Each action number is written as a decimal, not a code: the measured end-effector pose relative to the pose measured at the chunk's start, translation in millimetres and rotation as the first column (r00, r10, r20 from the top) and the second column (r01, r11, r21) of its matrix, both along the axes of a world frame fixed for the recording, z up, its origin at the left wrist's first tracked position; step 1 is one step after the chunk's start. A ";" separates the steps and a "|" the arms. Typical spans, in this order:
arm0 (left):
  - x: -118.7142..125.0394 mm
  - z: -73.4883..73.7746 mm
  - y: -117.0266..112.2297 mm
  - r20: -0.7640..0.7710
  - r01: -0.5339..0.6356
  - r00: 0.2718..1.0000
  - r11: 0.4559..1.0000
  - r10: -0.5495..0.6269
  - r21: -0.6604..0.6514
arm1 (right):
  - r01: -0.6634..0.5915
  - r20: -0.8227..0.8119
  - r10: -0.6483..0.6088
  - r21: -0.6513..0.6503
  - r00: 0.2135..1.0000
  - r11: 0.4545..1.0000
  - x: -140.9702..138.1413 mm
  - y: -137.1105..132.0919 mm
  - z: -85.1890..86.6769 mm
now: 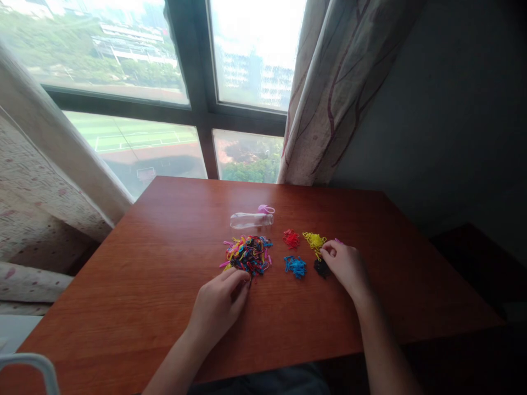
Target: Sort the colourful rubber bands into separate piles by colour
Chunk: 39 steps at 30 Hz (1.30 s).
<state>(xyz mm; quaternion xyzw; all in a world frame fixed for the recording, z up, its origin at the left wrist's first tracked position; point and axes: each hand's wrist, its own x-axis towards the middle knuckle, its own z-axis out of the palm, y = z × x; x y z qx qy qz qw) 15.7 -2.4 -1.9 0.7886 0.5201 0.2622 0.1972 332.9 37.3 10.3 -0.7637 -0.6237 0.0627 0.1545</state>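
Note:
A mixed heap of small coloured elastic bands (248, 254) lies mid-table. Right of it sit separate little piles: red (291, 238), yellow (314, 240), blue (295, 266) and black (320, 268). My left hand (219, 306) rests on the wood with fingertips pinched together at the near edge of the mixed heap. My right hand (345, 265) is curled, fingers pinched at the yellow pile's lower edge and just above the black pile; a bit of pink shows beyond it. What either pinch holds is too small to see.
A clear plastic bottle (251, 220) lies on its side behind the heap, its pink cap (265, 209) beside it. The wooden table (156, 263) stands against a window with curtains at both sides. A white chair rim (33, 365) shows at bottom left.

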 end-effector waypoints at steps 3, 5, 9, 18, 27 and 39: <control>0.2 1.1 -0.5 -0.002 -0.001 1.000 1.000 0.001 0.002 | -0.016 0.013 0.016 -0.015 1.000 1.000 -4.6 1.2 3.1; 0.2 1.8 -0.8 -0.002 -0.003 1.000 1.000 0.003 0.005 | -0.023 0.017 0.023 -0.027 1.000 0.999 -7.7 3.0 2.7; -0.4 1.9 -1.3 -0.005 0.000 1.000 1.000 0.000 0.007 | -0.019 -0.001 0.019 -0.014 1.000 1.000 -11.5 6.9 -2.2; -0.1 0.8 -1.1 0.002 0.005 1.000 1.000 -0.005 0.009 | 0.025 -0.167 -0.012 0.076 0.986 0.997 -6.0 5.5 -2.6; 0.5 3.8 -1.4 0.040 0.008 0.999 1.000 -0.008 0.010 | 0.014 -0.307 0.025 0.122 0.951 0.992 7.8 18.8 3.1; 0.5 2.5 -2.3 0.040 0.016 0.999 1.000 -0.015 -0.008 | 0.037 -0.217 0.002 0.179 0.976 0.983 -9.3 12.0 14.7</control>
